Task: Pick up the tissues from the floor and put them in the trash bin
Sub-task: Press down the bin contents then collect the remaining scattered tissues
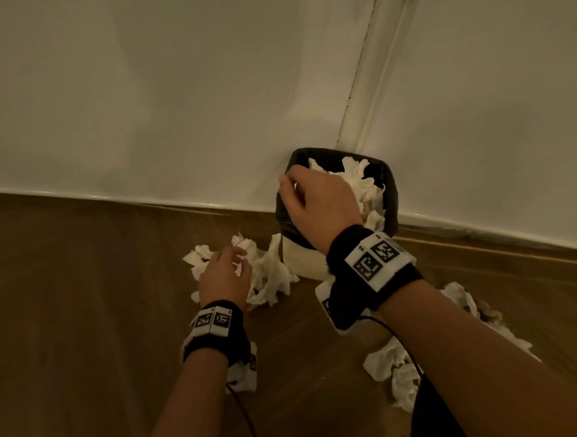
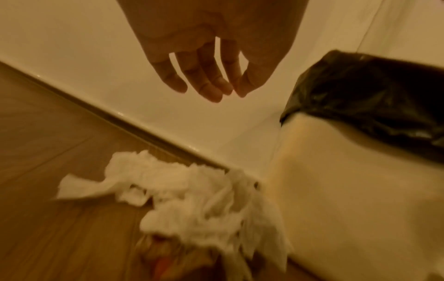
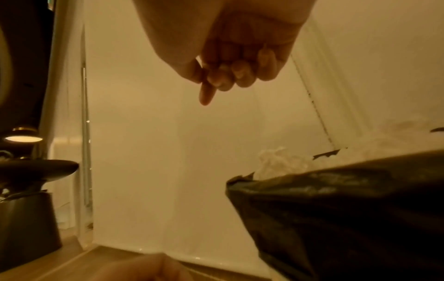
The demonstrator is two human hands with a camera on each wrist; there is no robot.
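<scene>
A white trash bin (image 1: 304, 259) with a black liner (image 1: 387, 193) stands on the wooden floor against the wall, with crumpled white tissues (image 1: 362, 181) heaped inside. My right hand (image 1: 292, 184) hovers over the bin's left rim. In the right wrist view, my right hand (image 3: 223, 81) has its fingers curled, the index pointing down, and holds nothing. My left hand (image 1: 239, 254) hangs just above a pile of tissues (image 1: 270, 272) on the floor left of the bin. The left wrist view shows my left hand (image 2: 209, 89) with loose, empty fingers over that pile (image 2: 192, 199).
More crumpled tissues (image 1: 393, 370) lie on the floor under my right forearm, and others (image 1: 460, 296) lie right of it beside a brownish scrap (image 1: 487, 313). A white wall and baseboard (image 1: 112, 195) run behind. A dark stand (image 3: 28, 218) shows far left.
</scene>
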